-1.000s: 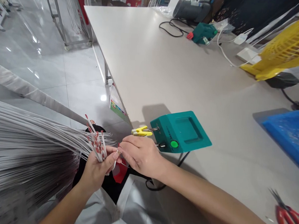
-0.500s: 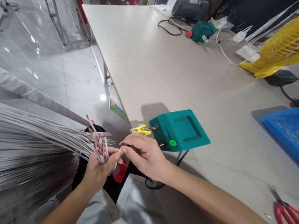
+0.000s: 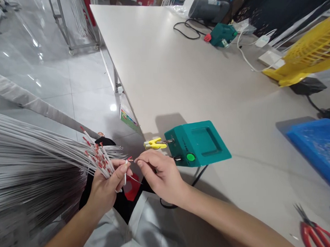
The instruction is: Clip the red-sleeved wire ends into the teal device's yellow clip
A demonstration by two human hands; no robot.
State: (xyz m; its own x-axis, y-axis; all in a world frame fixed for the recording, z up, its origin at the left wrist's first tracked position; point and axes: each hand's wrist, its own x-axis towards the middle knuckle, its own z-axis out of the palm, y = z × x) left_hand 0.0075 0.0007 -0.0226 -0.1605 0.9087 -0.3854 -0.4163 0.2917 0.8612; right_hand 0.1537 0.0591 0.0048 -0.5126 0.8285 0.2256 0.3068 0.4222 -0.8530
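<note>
My left hand (image 3: 109, 179) is closed around a bunch of white cables (image 3: 102, 162) whose stripped ends show red and copper. Between its thumb and forefinger stands one white cable end (image 3: 129, 160) with thin red and coppery strands pointing right. Just right of those strands, my right hand (image 3: 159, 173) is closed in a pinch, thumb against fingers. Whatever may be between its fingertips is too small to make out. Beyond the right hand, on the table edge, sits a green device (image 3: 198, 143) with a green button and a yellow clip (image 3: 155, 143) at its left side.
Long white cables (image 3: 36, 146) spread out at left, beside a wrapped rail (image 3: 38, 104). On the white table (image 3: 162, 64) lie red-handled cutters (image 3: 314, 234), a blue tray (image 3: 315, 146), a yellow fan (image 3: 309, 57) and a second green device (image 3: 223, 34).
My left hand has shifted slightly left with the cables, opening a small gap between the hands. Red and coppery strands now show at the single cable's tip.
</note>
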